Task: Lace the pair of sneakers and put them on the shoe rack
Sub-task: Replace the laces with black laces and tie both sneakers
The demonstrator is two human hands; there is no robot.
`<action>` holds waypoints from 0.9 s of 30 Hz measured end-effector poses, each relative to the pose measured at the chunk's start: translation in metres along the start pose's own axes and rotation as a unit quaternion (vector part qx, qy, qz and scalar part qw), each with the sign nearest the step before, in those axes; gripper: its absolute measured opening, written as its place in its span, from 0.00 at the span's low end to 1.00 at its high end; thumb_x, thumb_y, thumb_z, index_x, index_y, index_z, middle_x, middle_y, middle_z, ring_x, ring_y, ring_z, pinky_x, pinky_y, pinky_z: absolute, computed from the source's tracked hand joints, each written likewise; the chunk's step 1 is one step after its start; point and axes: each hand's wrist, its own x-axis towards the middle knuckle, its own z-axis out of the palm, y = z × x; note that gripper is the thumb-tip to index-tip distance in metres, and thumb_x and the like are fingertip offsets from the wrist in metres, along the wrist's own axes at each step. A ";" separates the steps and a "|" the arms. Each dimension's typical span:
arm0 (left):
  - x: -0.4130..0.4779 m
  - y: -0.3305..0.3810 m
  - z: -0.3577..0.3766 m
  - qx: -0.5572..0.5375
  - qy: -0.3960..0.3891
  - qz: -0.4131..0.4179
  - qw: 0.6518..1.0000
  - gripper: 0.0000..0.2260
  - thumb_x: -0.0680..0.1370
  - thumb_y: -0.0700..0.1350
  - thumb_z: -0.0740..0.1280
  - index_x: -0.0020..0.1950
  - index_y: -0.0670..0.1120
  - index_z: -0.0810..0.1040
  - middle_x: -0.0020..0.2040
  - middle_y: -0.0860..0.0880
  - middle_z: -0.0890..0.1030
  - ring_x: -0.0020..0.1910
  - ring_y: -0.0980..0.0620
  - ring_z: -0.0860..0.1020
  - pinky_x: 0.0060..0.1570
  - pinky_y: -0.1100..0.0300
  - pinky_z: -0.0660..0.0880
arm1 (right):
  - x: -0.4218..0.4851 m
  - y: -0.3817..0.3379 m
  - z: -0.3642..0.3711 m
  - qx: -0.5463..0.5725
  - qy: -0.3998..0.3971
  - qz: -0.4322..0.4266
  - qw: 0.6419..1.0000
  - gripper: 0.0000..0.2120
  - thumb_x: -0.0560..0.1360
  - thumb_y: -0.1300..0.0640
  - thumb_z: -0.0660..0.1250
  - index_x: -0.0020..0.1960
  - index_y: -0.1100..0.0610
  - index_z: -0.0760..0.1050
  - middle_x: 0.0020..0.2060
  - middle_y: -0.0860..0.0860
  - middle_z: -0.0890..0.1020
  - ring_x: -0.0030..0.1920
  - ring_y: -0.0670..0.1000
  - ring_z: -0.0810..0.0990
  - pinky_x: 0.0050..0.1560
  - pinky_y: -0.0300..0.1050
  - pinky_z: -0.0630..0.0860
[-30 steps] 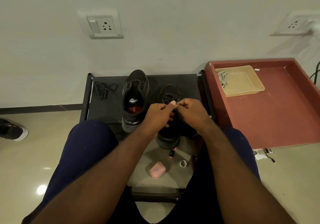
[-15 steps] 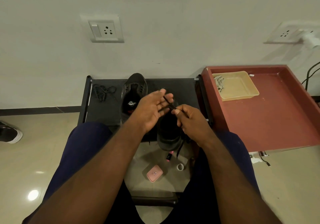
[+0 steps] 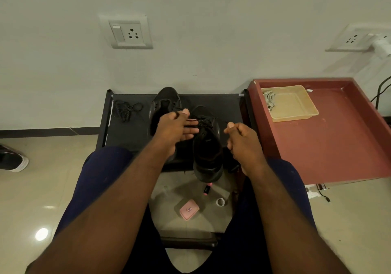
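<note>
Lacing a black sneaker on the shoe rack, clutter all round.
The red tabletop (image 3: 328, 151) stands just right of the black shoe rack (image 3: 127, 134) and carries a yellow tray (image 3: 296, 112). The near sneaker (image 3: 208, 153) sits at the rack's front between the hands. The left hand (image 3: 175, 128) covers much of the second sneaker (image 3: 167, 99) (a loose lace (image 3: 124, 109) lies further left). The right hand (image 3: 243, 140) pinches the lace (image 3: 220, 118) taut. The left hand's lower fingers lie straight; whether its thumb pinches the lace, I cannot tell. On the floor lie a pink case (image 3: 189, 209), a tape ring (image 3: 220, 201) and a pink marker (image 3: 207, 189), whose top the sneaker's heel hides.
</note>
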 end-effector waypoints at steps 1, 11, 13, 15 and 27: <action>-0.002 -0.001 0.004 0.024 -0.041 0.001 0.999 0.15 0.83 0.50 0.63 0.65 0.42 0.73 0.50 0.45 0.85 0.42 0.48 0.85 0.36 0.59 0.79 | 0.000 0.001 0.003 0.027 -0.001 0.025 0.999 0.16 0.84 0.49 0.59 0.49 0.61 0.76 0.27 0.52 0.72 0.22 0.43 0.65 0.22 0.37 0.62; -0.002 -0.046 0.019 0.483 -0.002 0.135 0.865 0.22 0.77 0.51 0.70 0.69 0.46 0.74 0.59 0.46 0.78 0.57 0.45 0.78 0.58 0.52 0.76 | 0.013 -0.005 -0.017 0.321 0.224 0.138 0.910 0.10 0.85 0.53 0.53 0.59 0.54 0.72 0.30 0.49 0.73 0.25 0.46 0.70 0.23 0.38 0.66; 0.000 -0.051 0.023 0.538 0.011 0.120 0.834 0.20 0.77 0.53 0.70 0.66 0.47 0.75 0.58 0.45 0.77 0.57 0.44 0.78 0.56 0.49 0.77 | 0.010 0.002 -0.002 0.250 0.127 0.184 0.942 0.10 0.85 0.55 0.54 0.59 0.54 0.73 0.30 0.50 0.71 0.23 0.45 0.67 0.21 0.37 0.62; 0.000 -0.053 0.026 0.551 0.029 0.135 0.823 0.17 0.77 0.50 0.69 0.65 0.48 0.76 0.57 0.45 0.77 0.56 0.43 0.78 0.54 0.49 0.77 | 0.010 0.004 0.010 0.213 0.061 0.171 0.960 0.08 0.84 0.55 0.57 0.57 0.56 0.74 0.29 0.50 0.70 0.21 0.44 0.63 0.20 0.35 0.56; -0.018 -0.086 0.019 0.486 0.074 0.233 0.839 0.18 0.79 0.39 0.63 0.68 0.47 0.77 0.53 0.44 0.79 0.48 0.44 0.79 0.48 0.49 0.78 | 0.013 0.000 0.022 0.340 -0.052 0.154 0.926 0.08 0.82 0.68 0.59 0.60 0.63 0.73 0.48 0.60 0.83 0.44 0.54 0.85 0.43 0.41 0.83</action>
